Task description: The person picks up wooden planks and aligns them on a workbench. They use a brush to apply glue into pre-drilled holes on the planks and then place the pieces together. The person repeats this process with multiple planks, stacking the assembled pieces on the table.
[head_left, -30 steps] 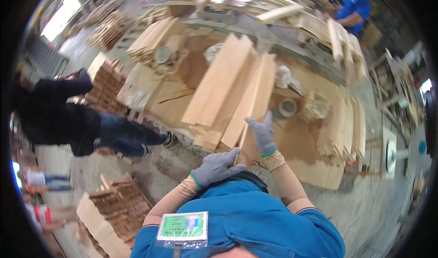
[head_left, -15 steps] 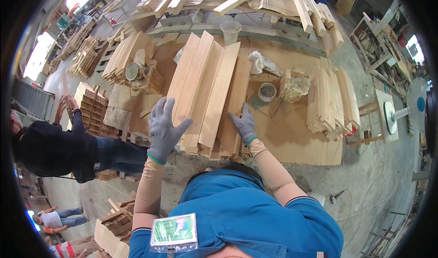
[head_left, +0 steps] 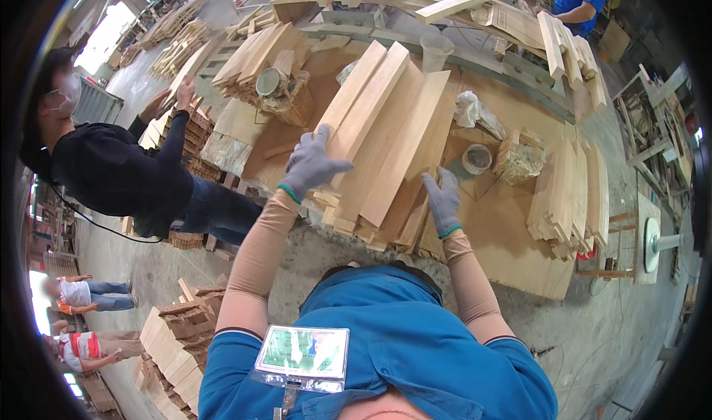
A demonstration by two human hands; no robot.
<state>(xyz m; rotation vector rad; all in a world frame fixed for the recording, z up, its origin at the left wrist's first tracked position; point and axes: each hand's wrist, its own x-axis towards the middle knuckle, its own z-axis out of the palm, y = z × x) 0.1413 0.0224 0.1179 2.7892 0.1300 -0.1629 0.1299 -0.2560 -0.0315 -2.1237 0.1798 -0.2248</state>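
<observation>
Several long, pale wooden boards (head_left: 397, 134) lie side by side in a stack before me, tilted a little to the right. My left hand (head_left: 311, 164), in a grey glove, touches the near left part of the stack, its thumb spread away from the fingers across the leftmost boards. Against the right edge of the stack is my right hand (head_left: 443, 203), also gloved, its fingers stretched out and thumb apart. Neither hand is closed round a board. The undersides of the boards are hidden.
The stack rests on a cardboard-covered table (head_left: 489, 249). To its right stand a small cup (head_left: 476, 159), a wrapped block (head_left: 521, 159) and another board stack (head_left: 567, 197). A tin (head_left: 268, 83) sits left. A co-worker (head_left: 122, 168) in dark clothes stands left, holding a board (head_left: 194, 67).
My view has turned, so the table sits further right in it. My left hand has come onto the leftmost boards. The co-worker at left now shows more fully, with a board in hand.
</observation>
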